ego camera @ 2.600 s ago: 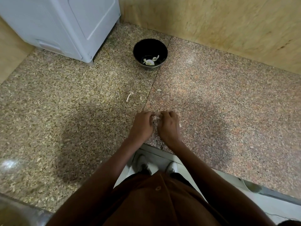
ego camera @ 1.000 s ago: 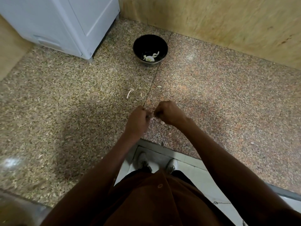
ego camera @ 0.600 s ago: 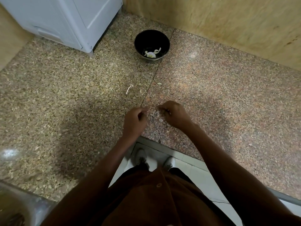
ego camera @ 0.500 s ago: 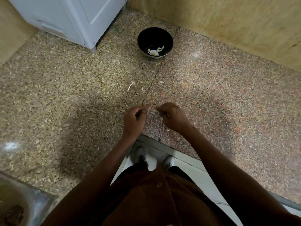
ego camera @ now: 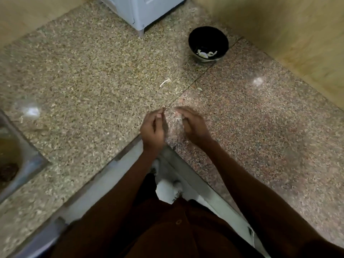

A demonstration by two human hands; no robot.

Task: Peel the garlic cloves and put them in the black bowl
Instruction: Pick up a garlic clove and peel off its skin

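Note:
The black bowl (ego camera: 208,37) stands at the back of the granite counter with a few pale peeled garlic pieces (ego camera: 205,54) in its bottom. My left hand (ego camera: 153,127) hovers near the counter's front edge, fingers curled and thumb meeting the index tip; blur hides whether anything is pinched there. My right hand (ego camera: 193,125) is a short gap to its right, fingers loosely extended. A small pale garlic bit (ego camera: 179,118) shows between the two hands, next to the right thumb.
A strip of garlic skin (ego camera: 164,82) and a smaller scrap (ego camera: 199,88) lie on the counter between hands and bowl. A white appliance (ego camera: 141,10) stands back left of the bowl. A steel sink (ego camera: 11,146) is at far left. A tan wall (ego camera: 279,25) bounds the back right.
My hands, joined on a clove before, have drawn apart, and the right fingers have loosened. The view has swung, so the bowl now sits further right and the sink shows.

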